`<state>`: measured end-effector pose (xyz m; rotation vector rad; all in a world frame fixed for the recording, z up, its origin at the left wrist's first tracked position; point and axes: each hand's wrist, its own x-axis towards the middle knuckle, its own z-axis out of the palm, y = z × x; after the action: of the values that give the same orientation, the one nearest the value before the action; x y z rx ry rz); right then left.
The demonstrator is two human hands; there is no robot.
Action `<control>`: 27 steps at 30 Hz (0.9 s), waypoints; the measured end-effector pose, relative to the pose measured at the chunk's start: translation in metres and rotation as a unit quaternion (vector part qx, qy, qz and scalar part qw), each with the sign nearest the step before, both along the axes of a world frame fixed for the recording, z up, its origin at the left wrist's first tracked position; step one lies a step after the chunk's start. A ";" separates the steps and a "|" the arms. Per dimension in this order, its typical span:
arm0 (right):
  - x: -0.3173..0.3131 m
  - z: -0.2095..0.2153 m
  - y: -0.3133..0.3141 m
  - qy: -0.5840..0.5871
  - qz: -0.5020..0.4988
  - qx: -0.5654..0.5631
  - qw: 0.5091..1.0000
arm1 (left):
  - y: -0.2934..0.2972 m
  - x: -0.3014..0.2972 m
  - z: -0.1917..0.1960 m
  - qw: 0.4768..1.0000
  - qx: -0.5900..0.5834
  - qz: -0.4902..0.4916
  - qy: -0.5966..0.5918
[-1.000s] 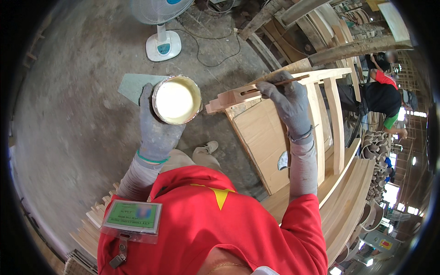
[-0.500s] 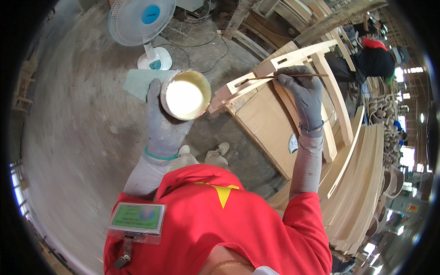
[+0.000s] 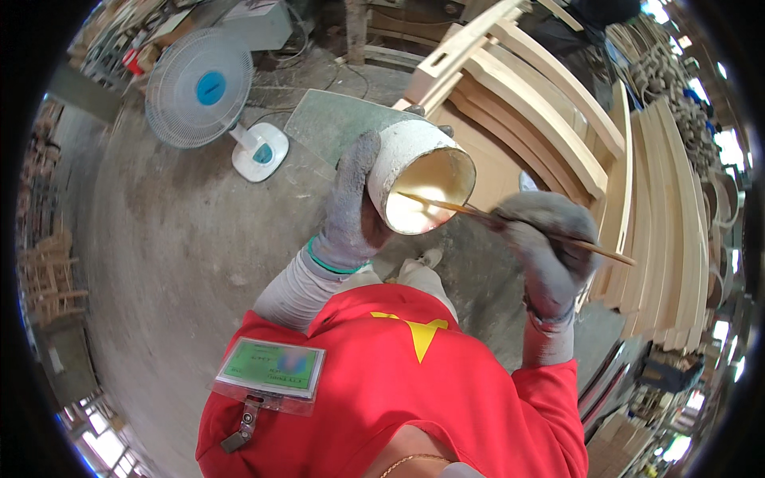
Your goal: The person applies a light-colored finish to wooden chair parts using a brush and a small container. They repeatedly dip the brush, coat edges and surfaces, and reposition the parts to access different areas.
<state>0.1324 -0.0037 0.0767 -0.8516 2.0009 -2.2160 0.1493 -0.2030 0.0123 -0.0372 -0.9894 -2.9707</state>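
— Concrete floor (image 3: 183, 263) all round, dusty and grey, with curved wooden frames (image 3: 550, 103) stacked just past the hands and a pale standing fan (image 3: 203, 88) well off to the left-hand side of them. Proper workshop, this.

— What's being held?

— Biggest first: a white cup (image 3: 414, 171), tipped over so its mouth faces the other hand. The left hand (image 3: 351, 211), in a grey glove, is wrapped round the back of it, fingers closed tight on the wall. I'd guess it's tilted like that so the cream-coloured liquid pools at the lower lip where a tool can get at it.

— And the other hand?

— The right hand (image 3: 546, 247), gloved too, is pinching a thin wooden stick (image 3: 510, 223), fingers pressed together around its middle. The stick's far end pokes out past the knuckles; the working end reaches straight into the cup's mouth and looks to be touching the liquid.

— So cup and stick meet between the two hands?

— Right, held up in front of the chest, above the person's shoes. Below them there's a red shirt (image 3: 398, 382) with a green badge (image 3: 271, 368) clipped on it.
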 end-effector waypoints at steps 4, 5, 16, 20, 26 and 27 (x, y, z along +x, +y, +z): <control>0.010 0.005 0.035 0.019 -0.043 -0.137 0.990 | 0.028 -0.018 0.002 0.996 0.069 -0.057 0.011; 0.013 0.001 0.040 0.013 -0.071 -0.114 0.991 | 0.037 -0.022 0.003 0.994 0.079 -0.067 0.024; 0.027 -0.018 0.125 0.031 -0.182 -0.165 0.969 | 0.151 -0.046 0.008 0.986 0.131 -0.105 0.009; 0.033 -0.025 0.146 0.048 -0.239 -0.157 0.957 | 0.191 -0.052 0.010 0.987 0.128 -0.089 0.028; 0.052 -0.033 0.164 0.112 -0.282 -0.076 0.950 | 0.236 -0.056 0.010 0.989 0.120 -0.082 0.016; 0.053 -0.031 0.163 0.125 -0.288 -0.081 0.946 | 0.240 -0.060 0.008 0.992 0.099 -0.083 0.012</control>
<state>0.1855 0.1597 0.0459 -0.6438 2.4694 -2.7227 0.0890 0.0374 0.0205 -0.1604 -0.7184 -3.1951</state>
